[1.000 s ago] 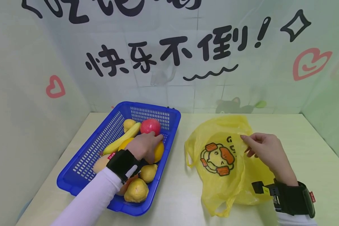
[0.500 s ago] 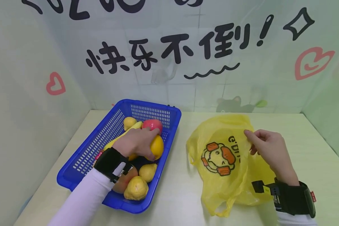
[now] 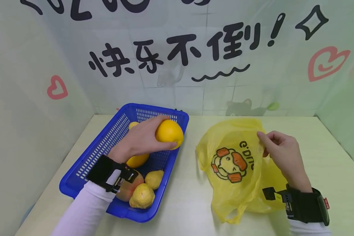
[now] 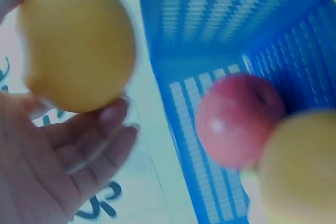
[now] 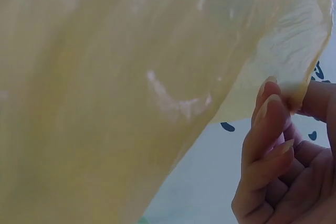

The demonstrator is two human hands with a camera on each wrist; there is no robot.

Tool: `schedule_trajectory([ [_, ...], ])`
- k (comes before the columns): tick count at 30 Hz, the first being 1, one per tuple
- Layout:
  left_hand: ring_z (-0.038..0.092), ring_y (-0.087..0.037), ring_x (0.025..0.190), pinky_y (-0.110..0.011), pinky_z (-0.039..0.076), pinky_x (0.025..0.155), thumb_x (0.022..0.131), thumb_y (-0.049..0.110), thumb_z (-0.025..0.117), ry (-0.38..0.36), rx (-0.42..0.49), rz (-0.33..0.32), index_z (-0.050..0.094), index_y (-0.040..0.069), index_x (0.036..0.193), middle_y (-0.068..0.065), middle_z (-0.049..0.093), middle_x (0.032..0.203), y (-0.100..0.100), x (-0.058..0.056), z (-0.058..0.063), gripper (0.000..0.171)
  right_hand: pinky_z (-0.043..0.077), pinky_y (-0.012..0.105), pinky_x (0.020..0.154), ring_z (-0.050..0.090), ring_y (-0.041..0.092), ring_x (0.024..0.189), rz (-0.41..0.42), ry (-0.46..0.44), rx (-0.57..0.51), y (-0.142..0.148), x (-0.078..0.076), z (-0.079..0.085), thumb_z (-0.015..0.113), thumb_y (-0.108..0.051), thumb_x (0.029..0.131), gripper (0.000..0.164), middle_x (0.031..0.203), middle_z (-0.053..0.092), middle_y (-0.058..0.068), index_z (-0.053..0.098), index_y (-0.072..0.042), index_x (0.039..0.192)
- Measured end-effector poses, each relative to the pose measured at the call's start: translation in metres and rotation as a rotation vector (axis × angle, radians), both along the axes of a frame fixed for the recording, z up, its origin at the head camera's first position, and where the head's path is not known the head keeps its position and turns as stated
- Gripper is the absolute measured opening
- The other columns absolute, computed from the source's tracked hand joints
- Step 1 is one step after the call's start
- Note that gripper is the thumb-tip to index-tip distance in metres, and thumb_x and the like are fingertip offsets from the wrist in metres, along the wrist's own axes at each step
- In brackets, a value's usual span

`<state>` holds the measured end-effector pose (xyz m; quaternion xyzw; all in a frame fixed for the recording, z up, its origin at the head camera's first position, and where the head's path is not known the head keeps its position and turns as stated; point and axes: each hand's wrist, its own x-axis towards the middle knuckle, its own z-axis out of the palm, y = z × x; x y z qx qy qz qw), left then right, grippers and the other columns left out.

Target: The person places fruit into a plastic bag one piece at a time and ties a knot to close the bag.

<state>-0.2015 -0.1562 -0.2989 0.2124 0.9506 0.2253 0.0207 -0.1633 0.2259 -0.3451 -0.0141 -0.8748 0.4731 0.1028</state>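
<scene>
My left hand [image 3: 143,136] grips an orange [image 3: 169,133] between thumb and fingers, above the right rim of the blue basket [image 3: 165,183]. The left wrist view shows the orange [image 4: 79,40] raised, with the fingers curled under it. A red apple [image 4: 239,121] lies in the basket; in the head view the left hand hides it. On the right, a thin yellow plastic bag [image 3: 230,200] with a cartoon print stands partly upright on the table. Its upper right edge is pinched between thumb and fingertips of my right hand [image 3: 283,152]; the right wrist view shows this pinch on the film [image 5: 131,103].
A second orange [image 3: 137,160], a peach [image 3: 129,190] and two knobbly yellow fruits [image 3: 142,196] lie in the basket. A strip of pale tabletop [image 3: 184,190] runs between basket and bag. Behind stands a wall [image 3: 212,95] with dark lettering.
My left hand has taken hold of the orange and lifted it up out of the basket, to the right rim. My right hand has shifted slightly up and right with the bag's edge.
</scene>
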Motion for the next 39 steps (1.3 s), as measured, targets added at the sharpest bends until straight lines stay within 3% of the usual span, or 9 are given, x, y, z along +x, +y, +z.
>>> schedule_trajectory([
  [4, 0.059, -0.016, 0.099, -0.036, 0.053, 0.084, 0.079, 0.055, 0.070, 0.031, 0.107, -0.051, 0.043, 0.022, 0.144, 0.003, 0.060, 0.123, 0.022, 0.008, 0.012, 0.078, 0.038, 0.030, 0.053, 0.054, 0.022, 0.060, -0.017, 0.018, -0.031, -0.001, 0.001, 0.000, 0.060, -0.044, 0.096, 0.041, 0.059, 0.056, -0.006, 0.062, -0.005, 0.085],
  [8, 0.058, -0.013, 0.099, -0.032, 0.052, 0.081, 0.078, 0.057, 0.069, 0.039, 0.109, -0.115, 0.043, 0.023, 0.144, 0.005, 0.060, 0.122, 0.048, 0.014, 0.023, 0.079, 0.038, 0.031, 0.053, 0.053, 0.020, 0.059, -0.013, 0.026, -0.040, -0.001, 0.002, 0.000, 0.058, -0.043, 0.097, 0.042, 0.058, 0.054, -0.005, 0.060, -0.004, 0.082],
  [15, 0.060, -0.010, 0.094, -0.024, 0.053, 0.075, 0.079, 0.053, 0.072, -0.087, 0.153, -0.217, 0.041, 0.022, 0.145, 0.007, 0.062, 0.118, 0.087, 0.024, 0.027, 0.080, 0.038, 0.031, 0.055, 0.053, 0.023, 0.059, 0.009, 0.025, -0.026, -0.003, 0.003, -0.002, 0.057, -0.042, 0.098, 0.043, 0.057, 0.054, -0.004, 0.058, -0.003, 0.080],
  [20, 0.060, -0.010, 0.093, -0.021, 0.053, 0.071, 0.078, 0.051, 0.073, -0.127, 0.148, -0.227, 0.038, 0.020, 0.146, 0.005, 0.062, 0.116, 0.107, 0.024, 0.022, 0.083, 0.039, 0.030, 0.055, 0.054, 0.023, 0.058, 0.011, 0.023, -0.010, -0.003, 0.003, -0.002, 0.057, -0.043, 0.098, 0.044, 0.057, 0.054, -0.003, 0.058, -0.003, 0.080],
  [31, 0.056, -0.012, 0.092, -0.018, 0.049, 0.067, 0.076, 0.044, 0.079, -0.166, 0.146, -0.168, 0.038, 0.015, 0.145, -0.003, 0.058, 0.118, 0.148, 0.028, 0.003, 0.085, 0.040, 0.028, 0.055, 0.053, 0.024, 0.059, 0.024, 0.023, 0.014, -0.003, 0.004, 0.007, 0.054, -0.044, 0.099, 0.045, 0.059, 0.056, -0.004, 0.058, -0.003, 0.081],
  [39, 0.054, -0.012, 0.091, -0.018, 0.047, 0.070, 0.075, 0.039, 0.082, -0.136, 0.031, -0.236, 0.039, 0.017, 0.143, -0.004, 0.055, 0.118, 0.165, 0.024, -0.009, 0.084, 0.043, 0.029, 0.053, 0.055, 0.023, 0.057, 0.050, 0.026, -0.021, -0.003, 0.005, 0.007, 0.055, -0.040, 0.099, 0.041, 0.059, 0.057, -0.004, 0.060, -0.004, 0.080],
])
